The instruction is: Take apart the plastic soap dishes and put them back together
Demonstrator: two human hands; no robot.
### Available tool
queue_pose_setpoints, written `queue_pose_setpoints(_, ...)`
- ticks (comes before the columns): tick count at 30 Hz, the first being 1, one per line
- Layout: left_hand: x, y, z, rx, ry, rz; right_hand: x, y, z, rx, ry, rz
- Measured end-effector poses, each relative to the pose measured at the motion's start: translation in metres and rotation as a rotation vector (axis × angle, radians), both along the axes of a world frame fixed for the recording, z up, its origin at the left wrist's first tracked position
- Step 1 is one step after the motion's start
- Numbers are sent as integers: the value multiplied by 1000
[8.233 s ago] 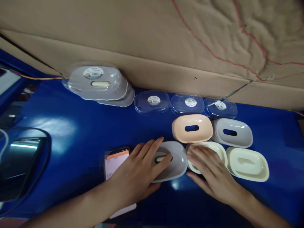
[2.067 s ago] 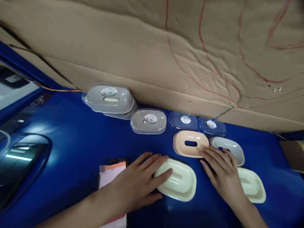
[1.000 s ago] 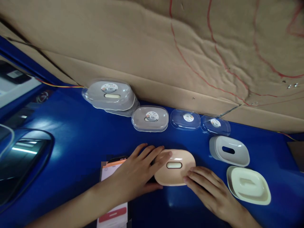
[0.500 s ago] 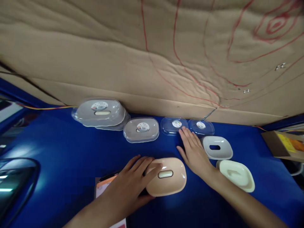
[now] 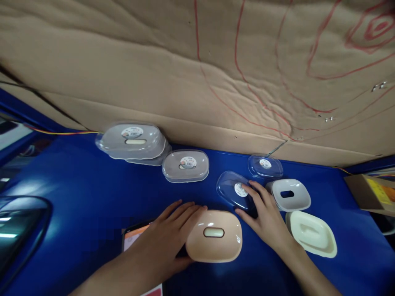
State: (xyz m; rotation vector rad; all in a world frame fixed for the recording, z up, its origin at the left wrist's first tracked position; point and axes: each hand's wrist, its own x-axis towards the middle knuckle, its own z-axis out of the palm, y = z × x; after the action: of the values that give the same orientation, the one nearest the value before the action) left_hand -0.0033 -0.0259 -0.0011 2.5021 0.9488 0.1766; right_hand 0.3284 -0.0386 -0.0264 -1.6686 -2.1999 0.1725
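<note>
My left hand [image 5: 175, 228] is closed round the left edge of a peach oval dish [image 5: 216, 250] with a pale oval piece in its middle. With the fingers and thumb of my right hand [image 5: 268, 218], I grip the right end of a clear lid [image 5: 230, 185] that bears a round sticker. This lid is tilted, just behind the peach dish. A second clear lid [image 5: 253, 164] lies farther back. Beside my right wrist are a white dish [image 5: 299, 195] with an oval slot and a cream dish [image 5: 314, 232].
Covered grey dishes [image 5: 145, 152] are stacked at the back left, beside one more covered dish [image 5: 197, 174]. A phone-like device [image 5: 132, 236] lies partly under my left forearm. Brown paper [image 5: 123, 82] rises behind the table. A cardboard box [image 5: 358, 189] is at the right.
My right hand has taken hold of the left one of the two clear lids and drawn it nearer, turning it. My left hand stays at the peach dish. The view has shifted slightly.
</note>
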Motion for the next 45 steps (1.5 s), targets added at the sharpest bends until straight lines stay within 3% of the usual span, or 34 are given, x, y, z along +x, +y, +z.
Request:
queue_pose_setpoints(5,2,-3,-2,-14,-25,146,4,-5,15,50,208,-1)
queue_pose_setpoints(9,3,-1,-6,-7,-64,195,0,-16,25,48,198,272)
queue_pose_setpoints(12,4,2,-7,1,-92,193,-9,-22,23,15,147,402)
queue_pose_setpoints(16,5,4,-6,-5,-101,173,-19,-24,17,-31,149,448)
queue_pose_setpoints(20,7,5,-2,-27,-78,159,-19,-24,17,28,82,479)
queue_pose_setpoints(24,8,6,0,-50,-76,154,-19,-25,18,38,76,485)
queue_pose_setpoints(34,11,8,0,-130,-78,193,-18,-27,14,-121,230,431)
queue_pose_setpoints(40,10,7,-2,-148,-57,199,-10,-22,6,-274,358,392)
queue_pose_setpoints(45,9,9,1,-174,-63,210,-10,-20,-3,-282,433,333)
